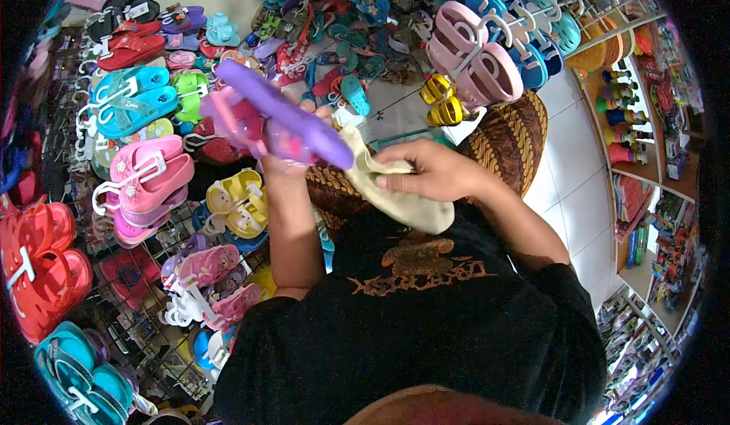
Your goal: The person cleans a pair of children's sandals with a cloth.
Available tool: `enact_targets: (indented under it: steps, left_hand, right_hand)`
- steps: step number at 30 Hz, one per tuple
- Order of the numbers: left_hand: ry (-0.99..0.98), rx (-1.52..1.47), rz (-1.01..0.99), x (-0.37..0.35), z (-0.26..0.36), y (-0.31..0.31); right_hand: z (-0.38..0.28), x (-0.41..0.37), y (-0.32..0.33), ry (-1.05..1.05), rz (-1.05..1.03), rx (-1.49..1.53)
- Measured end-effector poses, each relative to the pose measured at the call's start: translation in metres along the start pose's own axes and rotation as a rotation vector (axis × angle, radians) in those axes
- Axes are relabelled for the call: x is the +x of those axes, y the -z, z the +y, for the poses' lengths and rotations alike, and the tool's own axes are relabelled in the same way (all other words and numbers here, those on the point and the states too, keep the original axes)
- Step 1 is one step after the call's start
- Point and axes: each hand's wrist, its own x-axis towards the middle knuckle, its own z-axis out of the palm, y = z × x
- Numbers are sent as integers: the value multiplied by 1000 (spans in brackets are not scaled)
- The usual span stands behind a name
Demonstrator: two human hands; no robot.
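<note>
My left hand [283, 168] is wrapped round a pair of children's sandals, largely hidden behind them. One purple sole [285, 113] faces up towards me, and pink straps [236, 125] show beside it. In my right hand [433, 168] is a cream cloth [414, 206], pinched between thumb and fingers. The cloth's upper end touches or lies very near the heel end of the purple sole, while its lower end hangs over my black shirt [380, 326].
Sandals on white hangers fill a wire rack on the left, including blue sandals [137, 102] and red sandals [46, 265]. Pink sandals [475, 52] hang ahead to the right. More footwear lies on the tiled floor [570, 174]; shelves [639, 136] stand at far right.
</note>
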Motion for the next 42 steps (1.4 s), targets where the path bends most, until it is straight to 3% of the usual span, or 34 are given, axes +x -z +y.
enact_targets:
  steps: [2,4,5,7,9,12,15,16,19,23,25,27,28,29,31,33,35,36,37,40,42]
  left_hand:
    - [56,263,194,-10,8,29]
    - [83,309,248,-14,4,32]
    - [132,335,277,-19,0,28]
    - [216,336,279,-18,-10,13]
    - [186,471,266,-15,-28,0]
    - [175,588,351,-9,-40,-15]
    - [154,616,448,-7,-40,-23]
    - [176,566,445,-7,-40,-20]
    - [199,453,527,-11,-43,-14]
    - [224,440,558,-36,-37,37]
    - [159,354,612,-36,-26,50]
    - [236,304,461,-36,-12,64]
    - [277,305,405,-37,-9,62]
    - [292,361,238,-34,-9,60]
    - [274,442,212,-28,-21,20]
    - [330,566,324,-21,-42,-9]
    - [321,578,412,-16,-50,-18]
    - [305,484,430,-16,-47,-16]
    - [261,625,359,-21,-47,-2]
    - [183,577,381,-20,-32,12]
    - [174,472,498,-25,-25,23]
  right_hand:
    - [8,0,4,-110,298,111]
    - [-5,8,10,-166,649,282]
    - [-3,13,17,-123,833,228]
    - [-10,22,28,49,952,177]
    - [-19,23,27,-12,788,82]
    - [-25,25,22,-58,478,376]
    - [-20,21,27,0,396,92]
    - [-18,22,26,106,419,-7]
    - [-12,20,23,163,425,38]
    - [-16,-2,39,-32,268,284]
    - [-4,-8,42,-77,359,259]
    - [2,-10,49,-187,446,332]
    - [3,-6,48,-237,595,319]
    - [5,-4,54,-347,578,249]
    - [14,15,37,-28,834,141]
    - [0,24,31,-160,740,298]
    - [-5,31,23,9,642,449]
    - [-5,30,24,-17,594,445]
    - [-4,26,28,-43,548,440]
    - [1,13,36,-99,456,419]
    - [-1,6,37,-137,429,389]
